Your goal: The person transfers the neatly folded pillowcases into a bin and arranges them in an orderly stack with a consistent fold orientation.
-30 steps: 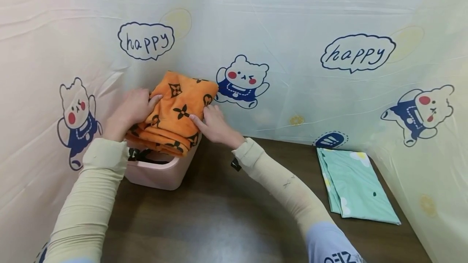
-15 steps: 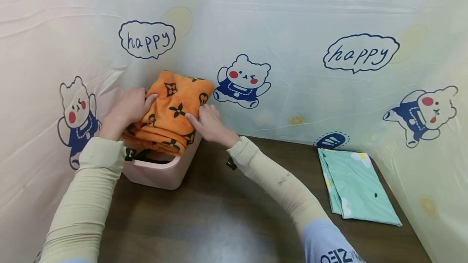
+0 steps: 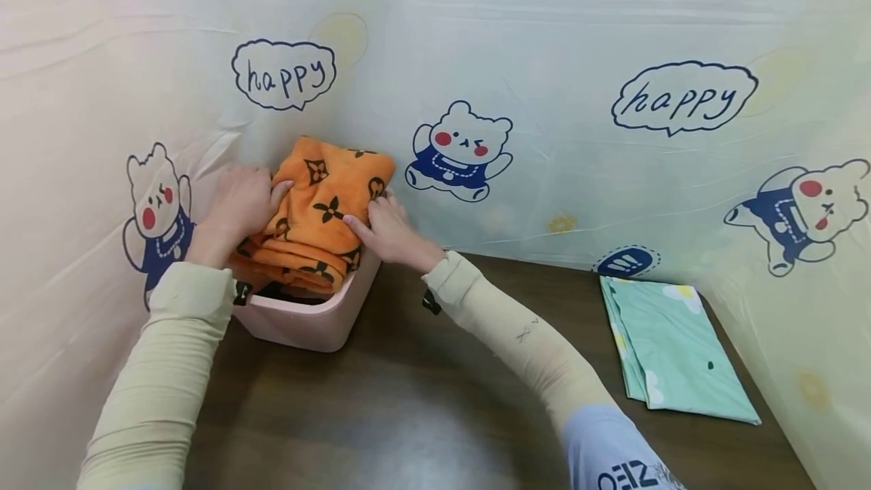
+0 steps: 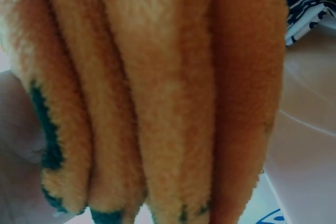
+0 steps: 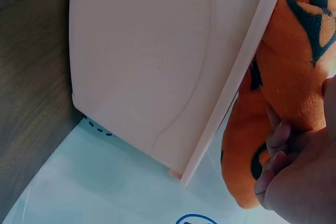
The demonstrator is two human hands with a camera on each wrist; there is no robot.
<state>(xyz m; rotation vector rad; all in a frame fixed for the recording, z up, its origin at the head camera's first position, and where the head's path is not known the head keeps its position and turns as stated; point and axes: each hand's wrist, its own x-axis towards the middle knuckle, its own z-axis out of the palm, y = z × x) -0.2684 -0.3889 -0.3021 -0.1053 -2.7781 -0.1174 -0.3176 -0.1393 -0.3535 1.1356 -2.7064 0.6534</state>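
A folded orange fleece blanket [image 3: 330,206] with dark flower shapes sits tilted in the mouth of a pink bin [image 3: 292,327], partly above its rim. My left hand [image 3: 238,206] grips the blanket's left side, thumb on top. On the opposite side, my right hand [image 3: 391,229] holds the edge with its thumb over the top face. Thick stacked folds of the blanket [image 4: 168,103] fill the left wrist view, with part of the left hand [image 4: 18,150] beside them. In the right wrist view, curled fingers of the right hand [image 5: 299,171] press into the blanket outside the bin wall [image 5: 142,51].
A folded mint-green cloth [image 3: 680,354] with flower prints lies at the right of the dark wooden table [image 3: 408,399]. Dark-patterned material [image 4: 310,19] shows inside the bin. A printed curtain [image 3: 565,172] hangs close behind and along both sides.
Both hands have shifted the blanket slightly left over the bin, and it sits more squarely within the rim. The head view has turned a little left. The green cloth stays put.
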